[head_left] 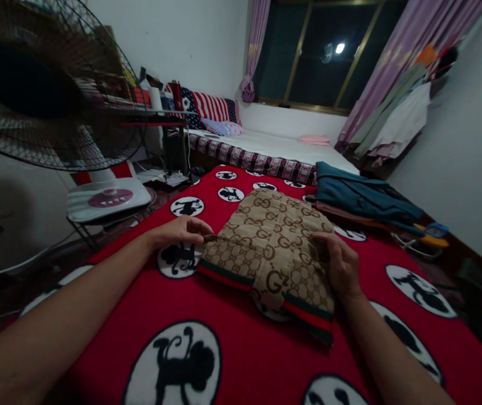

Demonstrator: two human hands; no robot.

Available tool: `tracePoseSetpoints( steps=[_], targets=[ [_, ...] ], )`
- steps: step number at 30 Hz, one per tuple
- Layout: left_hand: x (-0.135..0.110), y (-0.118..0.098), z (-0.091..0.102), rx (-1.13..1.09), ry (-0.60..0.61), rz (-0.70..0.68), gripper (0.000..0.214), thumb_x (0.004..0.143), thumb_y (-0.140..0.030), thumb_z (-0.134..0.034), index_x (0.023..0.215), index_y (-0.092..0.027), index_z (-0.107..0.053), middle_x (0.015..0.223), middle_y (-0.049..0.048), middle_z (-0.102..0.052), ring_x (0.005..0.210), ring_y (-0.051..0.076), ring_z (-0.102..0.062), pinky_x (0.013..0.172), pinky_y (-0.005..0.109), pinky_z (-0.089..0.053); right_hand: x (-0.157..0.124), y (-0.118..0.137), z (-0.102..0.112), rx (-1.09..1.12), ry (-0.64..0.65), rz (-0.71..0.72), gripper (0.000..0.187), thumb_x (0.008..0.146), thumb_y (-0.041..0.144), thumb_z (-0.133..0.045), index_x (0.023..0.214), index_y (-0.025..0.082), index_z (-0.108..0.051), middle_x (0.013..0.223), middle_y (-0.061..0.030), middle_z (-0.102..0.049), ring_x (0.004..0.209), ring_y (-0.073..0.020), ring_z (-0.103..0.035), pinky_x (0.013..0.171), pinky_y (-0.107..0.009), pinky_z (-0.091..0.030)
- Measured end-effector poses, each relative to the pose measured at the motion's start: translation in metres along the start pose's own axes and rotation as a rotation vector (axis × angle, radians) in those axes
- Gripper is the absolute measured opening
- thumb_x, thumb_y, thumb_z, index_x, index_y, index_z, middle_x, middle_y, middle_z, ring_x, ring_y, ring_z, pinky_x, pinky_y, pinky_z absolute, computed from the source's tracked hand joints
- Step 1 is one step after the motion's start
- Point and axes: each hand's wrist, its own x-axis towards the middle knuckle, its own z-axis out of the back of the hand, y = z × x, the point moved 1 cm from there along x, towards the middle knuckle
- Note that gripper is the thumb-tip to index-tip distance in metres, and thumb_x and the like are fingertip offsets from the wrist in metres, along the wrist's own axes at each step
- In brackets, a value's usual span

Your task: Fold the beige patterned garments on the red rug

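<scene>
A beige garment (268, 236) with a brown monogram pattern and red-green striped trim lies partly folded on a red blanket (241, 349) printed with black-and-white monkey circles. My left hand (182, 230) pinches the garment's left edge, fingers closed on the fabric. At the garment's right side, my right hand (340, 261) has its fingers curled over the fabric and grips it.
A teal garment (359, 197) lies folded at the blanket's far right, with an orange and blue hanger (433, 233) beside it. A standing fan (55, 90) looms at the left. Beyond are a white mattress (283, 146) with pillows, a dark window and hanging clothes (397, 124).
</scene>
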Motion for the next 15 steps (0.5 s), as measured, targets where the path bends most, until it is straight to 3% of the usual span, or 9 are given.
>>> tracePoseSetpoints(
  steps=[3,10,15],
  targets=[
    [-0.002,-0.004,-0.004,-0.005,0.094,0.036,0.037,0.06,-0.032,-0.083,0.092,-0.017,-0.072,0.087,0.0023,-0.073,0.077,0.015,-0.065,0.071,0.024,-0.049,0.0,0.004,-0.007,0.035,0.164,-0.044,0.035,0.097,0.039,-0.041,0.092,0.023,-0.072,0.103,-0.0056,-0.07,0.103,-0.0209,-0.062,0.095,-0.038,-0.044],
    [0.006,-0.01,-0.01,-0.046,0.068,0.0,0.027,0.069,-0.034,-0.074,0.089,-0.015,-0.071,0.084,0.0035,-0.069,0.077,0.016,-0.061,0.07,0.024,-0.046,0.0,-0.003,-0.008,-0.024,0.184,-0.031,0.031,0.097,0.038,-0.044,0.094,0.024,-0.072,0.105,-0.005,-0.069,0.104,-0.0202,-0.061,0.097,-0.038,-0.043],
    [0.014,-0.02,-0.028,-0.318,0.082,-0.097,0.015,0.06,-0.028,-0.06,0.067,-0.015,-0.058,0.08,0.0055,-0.061,0.075,0.019,-0.056,0.068,0.029,-0.046,0.001,-0.004,-0.009,-0.037,0.199,-0.027,0.029,0.096,0.037,-0.045,0.095,0.024,-0.071,0.102,-0.0056,-0.068,0.102,-0.0204,-0.061,0.093,-0.038,-0.044]
  ],
)
